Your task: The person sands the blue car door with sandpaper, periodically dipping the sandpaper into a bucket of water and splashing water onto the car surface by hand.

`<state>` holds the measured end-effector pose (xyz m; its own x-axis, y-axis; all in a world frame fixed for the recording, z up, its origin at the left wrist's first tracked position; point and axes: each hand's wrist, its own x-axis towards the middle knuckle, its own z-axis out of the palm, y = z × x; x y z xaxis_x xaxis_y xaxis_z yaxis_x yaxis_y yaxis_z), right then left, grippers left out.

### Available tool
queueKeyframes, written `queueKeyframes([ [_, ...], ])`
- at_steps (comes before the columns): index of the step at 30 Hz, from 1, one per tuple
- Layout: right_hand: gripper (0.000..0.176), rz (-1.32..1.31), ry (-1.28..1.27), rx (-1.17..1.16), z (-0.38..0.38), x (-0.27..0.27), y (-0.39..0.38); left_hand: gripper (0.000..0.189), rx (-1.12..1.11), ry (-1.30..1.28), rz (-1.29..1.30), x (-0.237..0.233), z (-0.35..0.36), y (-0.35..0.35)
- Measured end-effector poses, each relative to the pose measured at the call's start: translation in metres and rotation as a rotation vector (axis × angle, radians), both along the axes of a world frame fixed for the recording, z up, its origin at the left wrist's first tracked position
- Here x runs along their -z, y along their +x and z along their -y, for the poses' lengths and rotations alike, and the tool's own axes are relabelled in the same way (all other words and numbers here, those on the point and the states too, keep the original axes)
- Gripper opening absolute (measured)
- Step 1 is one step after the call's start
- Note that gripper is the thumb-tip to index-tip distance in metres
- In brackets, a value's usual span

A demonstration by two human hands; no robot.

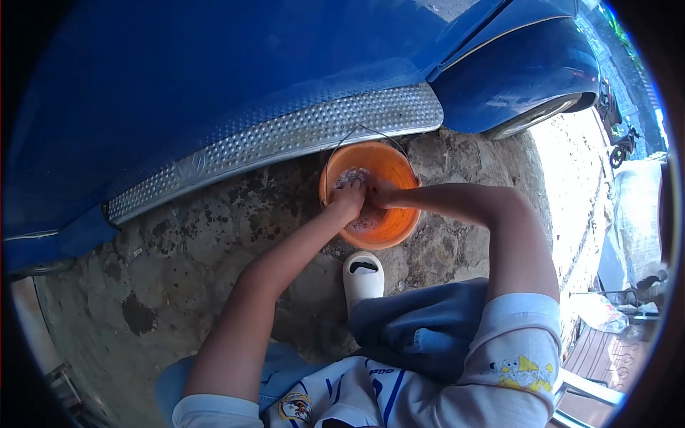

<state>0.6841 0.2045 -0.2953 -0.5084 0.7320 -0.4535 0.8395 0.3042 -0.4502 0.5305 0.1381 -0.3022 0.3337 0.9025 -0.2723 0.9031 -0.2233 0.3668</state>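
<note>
Both of my hands are inside an orange bucket (403, 171) that stands on the ground. Foamy water (365, 222) lies in its bottom. My left hand (348, 197) is bent with its fingers curled in at the foam, close beside the other hand. My right hand (384, 192) reaches in from the right, closed, its fingertips turned toward the left hand. Whatever the two hands grip between them is too small or too hidden to name. The bucket's thin wire handle (361, 127) stands up at the far rim.
A blue vehicle (235, 57) with a silver studded running board (307, 128) stretches across the far side, just behind the bucket. Its wheel (535, 118) is at the right. My white slipper (364, 282) rests on the rough stained concrete (214, 235). A plastic bag (603, 312) lies at far right.
</note>
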Motion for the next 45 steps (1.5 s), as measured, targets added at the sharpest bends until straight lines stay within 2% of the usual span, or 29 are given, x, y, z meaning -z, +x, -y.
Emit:
queueKeyframes([
  [1,0.033,0.080,-0.011,-0.087,-0.001,0.003,-0.002,0.045,0.051,-0.002,-0.101,0.007,0.000,0.002],
  [3,0.034,0.157,-0.020,-0.170,-0.003,0.022,0.001,0.045,0.039,-0.032,-0.101,0.007,-0.004,0.002],
  [5,0.037,-0.036,0.080,-0.161,0.002,0.049,0.014,0.044,0.031,-0.060,-0.100,0.006,-0.006,0.001],
  [6,0.037,-0.034,0.081,-0.160,0.004,0.033,0.011,0.043,0.054,-0.034,-0.122,0.007,-0.006,0.000],
  [8,0.049,-0.021,-0.099,-0.091,0.016,-0.025,-0.002,0.043,0.078,-0.009,-0.136,0.006,-0.002,0.001],
  [9,0.049,-0.016,-0.098,-0.091,0.021,-0.017,0.005,0.041,0.050,0.007,-0.138,0.004,0.000,0.001],
  [11,0.079,-0.185,0.226,-0.211,0.031,-0.007,0.012,0.039,0.019,0.032,-0.138,-0.003,-0.004,0.001],
  [12,0.079,-0.183,0.231,-0.213,0.028,0.003,0.014,0.038,0.032,-0.044,-0.161,-0.006,-0.007,0.000],
  [14,0.087,-0.142,-0.001,-0.302,0.020,0.021,0.017,0.037,0.044,-0.120,-0.182,-0.008,-0.010,0.000],
  [15,0.087,-0.140,0.000,-0.305,0.018,0.015,0.016,0.037,0.058,-0.178,-0.206,-0.007,-0.011,0.001],
  [16,0.078,-0.155,0.020,-0.326,0.015,0.008,0.016,0.038,0.071,-0.237,-0.231,-0.007,-0.012,0.002],
  [17,0.069,-0.172,0.040,-0.348,0.014,0.002,0.014,0.038,0.066,-0.236,-0.230,-0.006,-0.011,0.001],
  [18,0.069,-0.172,0.042,-0.355,0.014,-0.003,0.010,0.039,0.050,-0.147,-0.227,-0.004,-0.008,0.000],
  [20,0.060,-0.402,0.341,-0.183,0.014,0.003,0.006,0.040,0.031,-0.059,-0.226,-0.001,-0.003,-0.001],
  [21,0.060,-0.404,0.343,-0.189,0.011,0.006,0.005,0.041,0.018,-0.032,-0.228,-0.001,-0.002,0.000],
  [23,0.041,-0.339,0.107,-0.045,-0.002,0.006,0.008,0.042,-0.008,0.000,-0.223,-0.002,-0.004,0.000],
  [24,0.041,-0.335,0.109,-0.054,-0.002,0.002,0.004,0.041,0.019,-0.055,-0.240,-0.004,-0.004,0.000],
  [26,0.035,-0.292,-0.122,0.249,0.000,-0.006,-0.005,0.040,0.045,-0.105,-0.254,-0.009,-0.006,0.000],
  [28,0.035,-0.217,-0.159,0.253,-0.013,0.023,-0.004,0.036,0.050,-0.271,-0.201,-0.026,-0.004,0.001],
  [29,0.036,-0.146,-0.201,0.262,-0.020,0.031,-0.001,0.036,0.052,-0.264,-0.198,-0.032,-0.004,0.001],
  [30,0.036,-0.147,-0.191,0.265,-0.024,0.023,-0.002,0.034,0.090,-0.298,-0.221,-0.037,-0.004,0.000],
  [32,0.032,0.079,-0.830,0.375,-0.035,0.007,-0.005,0.033,0.132,-0.320,-0.252,-0.026,-0.008,-0.003],
  [34,0.029,0.080,-0.915,0.363,-0.038,-0.040,-0.009,0.034,0.148,-0.227,-0.189,0.021,-0.008,0.000],
  [37,0.028,0.047,-1.273,0.234,-0.065,-0.090,-0.009,0.032,0.114,-0.177,-0.210,0.013,-0.006,0.001],
  [41,0.032,0.041,-0.818,0.142,-0.083,-0.218,-0.023,0.031,0.160,-0.272,-0.228,-0.001,-0.005,-0.001],
  [45,0.038,0.002,-0.591,0.177,-0.122,-0.256,-0.025,0.030,0.203,-0.203,-0.235,0.008,-0.004,-0.002],
])
